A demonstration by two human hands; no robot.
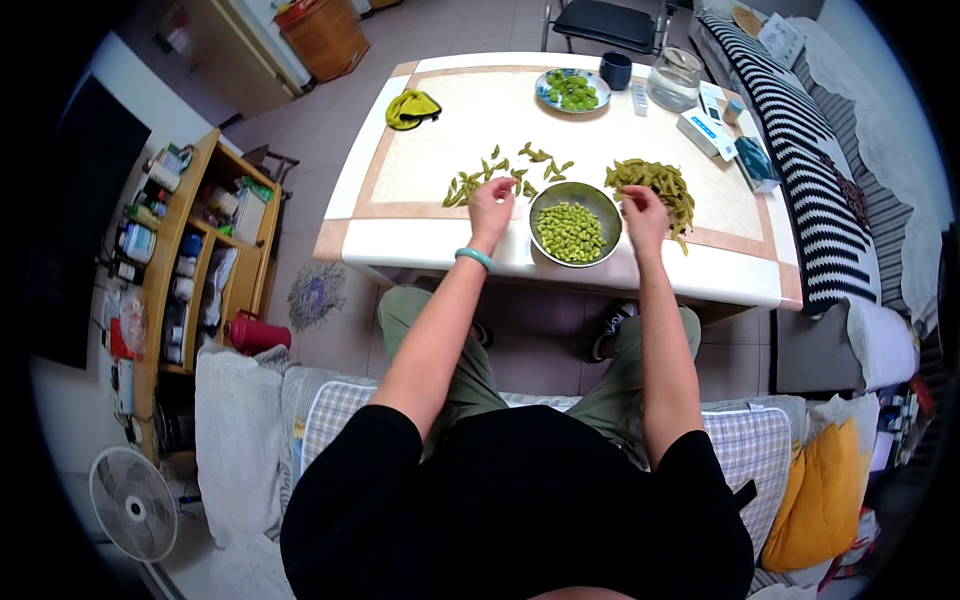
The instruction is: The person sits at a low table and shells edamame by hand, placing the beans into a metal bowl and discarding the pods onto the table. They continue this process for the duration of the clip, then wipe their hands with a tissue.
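A steel bowl (pixel 576 191) of shelled green beans (pixel 571 231) stands at the table's near edge, between my hands. My left hand (pixel 491 210), a jade-green bangle (pixel 475 259) on its wrist, is left of the bowl over scattered green pods (pixel 461 187). Its fingers are curled and slightly apart, with nothing visible in them. On the bowl's right, my right hand (pixel 646 214) pinches a green bean pod (pixel 619 193) at its fingertips, close to the rim. Behind that hand lies a heap of bean pods (pixel 664 180), partly hidden by it.
Farther back on the white table (pixel 465 90) are a plate of green fruit (pixel 576 94), a dark blue mug (pixel 615 71) and a glass water jug (pixel 675 81). Tissue packs (pixel 705 133) lie at the right. A yellow-green cloth item (pixel 409 109) lies at the far left.
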